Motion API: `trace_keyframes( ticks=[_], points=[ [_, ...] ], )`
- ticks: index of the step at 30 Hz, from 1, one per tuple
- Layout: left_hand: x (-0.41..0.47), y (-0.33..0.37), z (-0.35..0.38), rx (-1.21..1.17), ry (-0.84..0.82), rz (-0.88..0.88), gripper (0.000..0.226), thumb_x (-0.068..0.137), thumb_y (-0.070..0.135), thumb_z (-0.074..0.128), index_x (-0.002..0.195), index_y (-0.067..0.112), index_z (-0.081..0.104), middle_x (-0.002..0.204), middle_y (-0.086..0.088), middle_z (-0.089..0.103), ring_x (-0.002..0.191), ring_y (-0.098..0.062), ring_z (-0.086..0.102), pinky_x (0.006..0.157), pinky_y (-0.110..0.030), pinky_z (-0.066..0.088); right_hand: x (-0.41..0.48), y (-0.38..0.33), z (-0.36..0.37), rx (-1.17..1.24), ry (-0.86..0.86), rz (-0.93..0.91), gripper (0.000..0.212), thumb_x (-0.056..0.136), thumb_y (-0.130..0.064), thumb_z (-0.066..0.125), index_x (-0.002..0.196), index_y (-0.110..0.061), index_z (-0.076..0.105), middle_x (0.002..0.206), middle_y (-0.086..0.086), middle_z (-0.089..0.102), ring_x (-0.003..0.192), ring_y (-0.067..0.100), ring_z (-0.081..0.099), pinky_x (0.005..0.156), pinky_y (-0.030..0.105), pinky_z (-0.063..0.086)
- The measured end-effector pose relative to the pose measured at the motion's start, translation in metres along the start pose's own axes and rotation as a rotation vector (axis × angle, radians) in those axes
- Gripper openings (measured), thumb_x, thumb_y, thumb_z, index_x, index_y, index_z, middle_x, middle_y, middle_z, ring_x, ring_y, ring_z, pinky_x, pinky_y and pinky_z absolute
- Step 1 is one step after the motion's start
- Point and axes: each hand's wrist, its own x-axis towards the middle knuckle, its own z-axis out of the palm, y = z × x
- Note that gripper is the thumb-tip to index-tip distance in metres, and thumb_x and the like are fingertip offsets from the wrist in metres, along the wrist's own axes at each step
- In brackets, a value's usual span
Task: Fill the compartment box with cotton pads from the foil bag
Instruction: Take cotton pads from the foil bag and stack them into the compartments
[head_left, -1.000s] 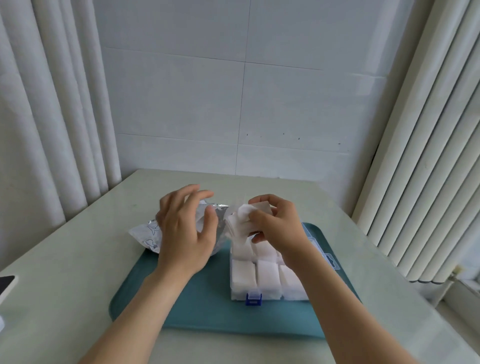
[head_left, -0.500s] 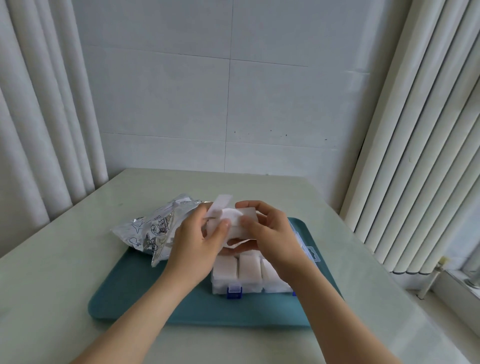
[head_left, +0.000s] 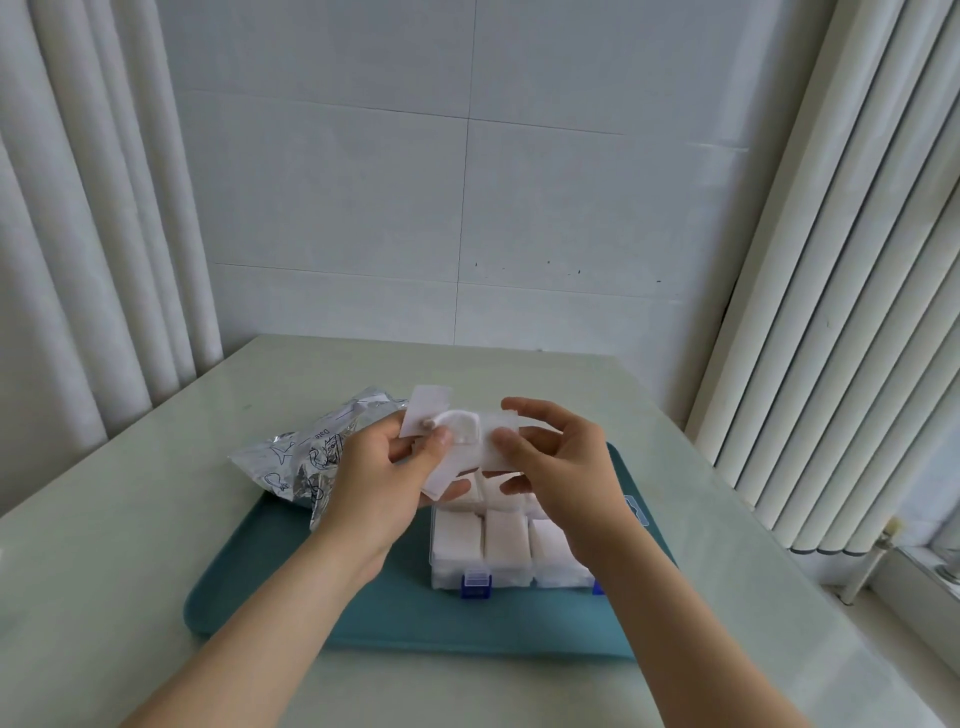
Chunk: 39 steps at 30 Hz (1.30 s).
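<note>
We are pinching a loose bunch of cotton pads (head_left: 462, 441) between the fingers of our left hand (head_left: 371, 486) and right hand (head_left: 563, 467), just above the compartment box (head_left: 457, 574), beside the foil bag (head_left: 301, 462).

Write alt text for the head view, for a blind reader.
The left hand and right hand pinch white cotton pads above the compartment box, whose near compartments hold pads. The box sits on a teal tray; the foil bag lies to its left.

Probably a domestic room: white tiled wall (head_left: 467, 208), pleated curtains (head_left: 831, 312), pale worktop (head_left: 130, 519) in a corner.
</note>
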Motion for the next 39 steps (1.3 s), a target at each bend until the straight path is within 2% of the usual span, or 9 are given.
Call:
trace_keyframes(
  ticks=[3, 6, 10, 14, 19, 24, 28, 34, 39],
  points=[
    [0.000, 0.000, -0.001, -0.033, -0.010, -0.030, 0.014, 0.103, 0.011, 0.066, 0.114, 0.008, 0.074, 0.107, -0.012, 0.081, 0.098, -0.034, 0.079, 0.075, -0.041, 0.066, 0.003, 0.003, -0.002, 0.024, 0.179, -0.029, 0.015, 0.099, -0.011, 0.070, 0.111, -0.019, 0.073, 0.088, 0.000, 0.081, 0.082, 0.020, 0.077, 0.068, 0.031, 0.063],
    [0.000, 0.001, -0.002, -0.009, -0.039, -0.077, 0.014, 0.104, 0.013, 0.066, 0.113, 0.007, 0.074, 0.097, -0.010, 0.081, 0.086, -0.030, 0.080, 0.065, -0.035, 0.064, 0.009, 0.004, -0.007, 0.054, 0.282, -0.081, 0.012, 0.104, -0.018, 0.062, 0.103, -0.019, 0.074, 0.089, -0.001, 0.078, 0.080, 0.015, 0.071, 0.067, 0.029, 0.061],
    [0.001, 0.000, -0.003, 0.117, -0.085, -0.101, 0.010, 0.102, 0.013, 0.068, 0.106, 0.006, 0.075, 0.075, -0.010, 0.071, 0.062, -0.026, 0.066, 0.052, -0.033, 0.056, 0.011, 0.001, -0.014, 0.087, 0.136, -0.144, 0.012, 0.105, -0.017, 0.063, 0.108, -0.016, 0.074, 0.093, 0.003, 0.076, 0.081, 0.016, 0.068, 0.068, 0.030, 0.056],
    [-0.003, 0.003, 0.000, 0.198, -0.194, -0.116, 0.014, 0.100, 0.016, 0.071, 0.107, 0.005, 0.075, 0.076, -0.013, 0.071, 0.060, -0.024, 0.063, 0.050, -0.033, 0.053, 0.008, 0.001, -0.013, 0.030, -0.037, -0.225, 0.016, 0.094, -0.013, 0.078, 0.110, -0.012, 0.077, 0.095, 0.010, 0.078, 0.082, 0.022, 0.069, 0.069, 0.035, 0.057],
    [-0.007, 0.005, 0.003, 0.289, -0.271, -0.093, 0.011, 0.099, 0.014, 0.071, 0.108, 0.009, 0.075, 0.079, -0.011, 0.072, 0.061, -0.025, 0.065, 0.052, -0.036, 0.055, 0.006, 0.001, -0.010, -0.006, -0.081, -0.209, 0.018, 0.086, -0.013, 0.085, 0.103, -0.007, 0.078, 0.095, 0.008, 0.080, 0.084, 0.019, 0.075, 0.072, 0.030, 0.059],
    [-0.010, 0.007, 0.005, 0.286, -0.304, -0.070, 0.014, 0.102, 0.013, 0.068, 0.113, 0.016, 0.076, 0.080, -0.010, 0.072, 0.060, -0.026, 0.065, 0.052, -0.036, 0.056, 0.005, 0.004, -0.008, -0.059, -0.034, -0.164, 0.020, 0.082, -0.021, 0.089, 0.096, -0.011, 0.079, 0.093, 0.006, 0.081, 0.088, 0.035, 0.077, 0.083, 0.057, 0.063],
    [-0.012, 0.010, 0.005, 0.309, -0.325, -0.035, 0.019, 0.102, 0.011, 0.067, 0.114, 0.022, 0.076, 0.081, -0.008, 0.072, 0.059, -0.028, 0.064, 0.052, -0.037, 0.057, 0.004, 0.005, -0.006, -0.081, -0.039, -0.160, 0.023, 0.082, -0.024, 0.090, 0.099, -0.013, 0.079, 0.092, 0.006, 0.080, 0.088, 0.039, 0.075, 0.081, 0.062, 0.061],
    [-0.014, 0.013, 0.006, 0.341, -0.355, 0.020, 0.014, 0.101, 0.017, 0.070, 0.112, 0.024, 0.076, 0.088, -0.012, 0.071, 0.058, -0.032, 0.064, 0.052, -0.039, 0.057, 0.008, 0.011, -0.004, -0.107, -0.005, -0.148, 0.031, 0.082, -0.023, 0.091, 0.109, -0.021, 0.079, 0.105, 0.005, 0.077, 0.093, 0.029, 0.074, 0.083, 0.050, 0.064],
    [-0.015, 0.014, 0.007, 0.354, -0.348, 0.023, 0.018, 0.100, 0.023, 0.074, 0.117, 0.024, 0.068, 0.091, -0.011, 0.075, 0.057, -0.034, 0.067, 0.051, -0.040, 0.057, 0.007, 0.008, -0.008, -0.066, -0.051, -0.148, 0.014, 0.089, -0.019, 0.084, 0.100, -0.011, 0.081, 0.094, 0.007, 0.080, 0.083, 0.019, 0.073, 0.078, 0.039, 0.062]
  ],
)
